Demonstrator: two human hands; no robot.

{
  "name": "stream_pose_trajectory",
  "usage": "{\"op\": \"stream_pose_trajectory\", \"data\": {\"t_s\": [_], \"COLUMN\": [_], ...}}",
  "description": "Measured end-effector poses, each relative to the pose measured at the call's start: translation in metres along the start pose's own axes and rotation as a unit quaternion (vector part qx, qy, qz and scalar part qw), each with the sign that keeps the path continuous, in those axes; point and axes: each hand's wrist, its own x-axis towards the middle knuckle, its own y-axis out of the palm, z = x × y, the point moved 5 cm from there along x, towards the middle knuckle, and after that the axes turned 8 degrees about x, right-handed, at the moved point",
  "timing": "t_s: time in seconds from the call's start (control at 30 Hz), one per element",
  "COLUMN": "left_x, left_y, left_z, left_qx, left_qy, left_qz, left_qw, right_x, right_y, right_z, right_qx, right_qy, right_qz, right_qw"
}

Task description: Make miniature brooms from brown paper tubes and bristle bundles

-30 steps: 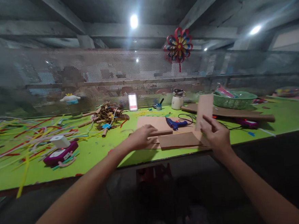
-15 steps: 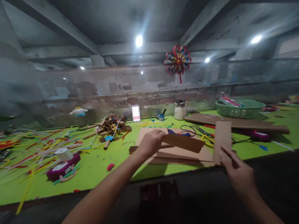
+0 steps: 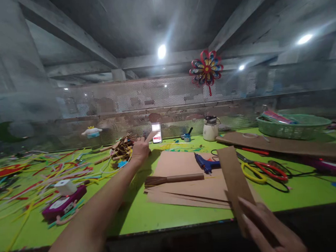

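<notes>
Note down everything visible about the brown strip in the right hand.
The brown strip is long, narrow and flat, with fairly straight edges, and looks like cardboard. The right hand grips it near its lower end. It slants, its upper end pointing left and away from the person, and in this view hides part of the blue glue gun and brown sheets. Whether it touches the sheets, or has more than one layer, is unclear.

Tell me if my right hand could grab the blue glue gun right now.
Probably not as is: your right hand is holding a cardboard strip, and from this view the strip's far end seems to overlap the right side of the blue glue gun. Its left side looks uncovered.
</notes>
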Motion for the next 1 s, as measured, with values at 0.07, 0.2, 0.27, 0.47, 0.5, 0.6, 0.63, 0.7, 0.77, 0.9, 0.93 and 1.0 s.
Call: {"op": "stream_pose_trajectory", "data": {"t_s": [0.07, 0.2, 0.27, 0.47, 0.5, 0.6, 0.63, 0.7, 0.77, 0.9, 0.93, 1.0], "left_x": [-0.006, -0.017, -0.023, -0.072, -0.082, -0.103, -0.106, -0.108, -0.106, -0.098, -0.094, -0.086], "left_y": [0.013, 0.030, 0.030, 0.001, -0.005, -0.016, -0.018, -0.020, -0.019, -0.019, -0.020, -0.025], "left_z": [-0.004, -0.013, -0.016, -0.028, -0.031, -0.040, -0.043, -0.048, -0.053, -0.053, -0.052, -0.048], "left_qx": [-0.004, -0.024, -0.048, -0.157, -0.167, -0.173, -0.171, -0.166, -0.161, -0.154, -0.153, -0.148], "left_qy": [0.016, 0.035, 0.048, 0.172, 0.193, 0.235, 0.245, 0.263, 0.284, 0.314, 0.318, 0.326], "left_qz": [0.027, 0.091, 0.126, 0.234, 0.242, 0.243, 0.240, 0.235, 0.234, 0.233, 0.232, 0.230], "left_qw": [1.000, 0.995, 0.990, 0.944, 0.936, 0.925, 0.924, 0.921, 0.916, 0.907, 0.907, 0.905], "right_x": [0.000, 0.002, 0.003, -0.008, -0.010, -0.012, -0.012, -0.015, -0.020, -0.025, -0.024, -0.020], "right_y": [0.005, 0.016, 0.024, 0.049, 0.050, 0.045, 0.041, 0.032, 0.024, 0.018, 0.019, 0.026], "right_z": [0.000, 0.011, 0.022, 0.063, 0.066, 0.065, 0.063, 0.057, 0.056, 0.074, 0.081, 0.097], "right_qx": [0.026, 0.100, 0.144, 0.387, 0.430, 0.509, 0.514, 0.500, 0.471, 0.423, 0.402, 0.350], "right_qy": [0.013, 0.074, 0.123, 0.296, 0.315, 0.328, 0.325, 0.327, 0.340, 0.300, 0.267, 0.179], "right_qz": [0.015, 0.073, 0.124, 0.269, 0.263, 0.211, 0.193, 0.167, 0.170, 0.252, 0.277, 0.317], "right_qw": [0.999, 0.990, 0.974, 0.831, 0.804, 0.767, 0.770, 0.784, 0.796, 0.817, 0.831, 0.863]}}
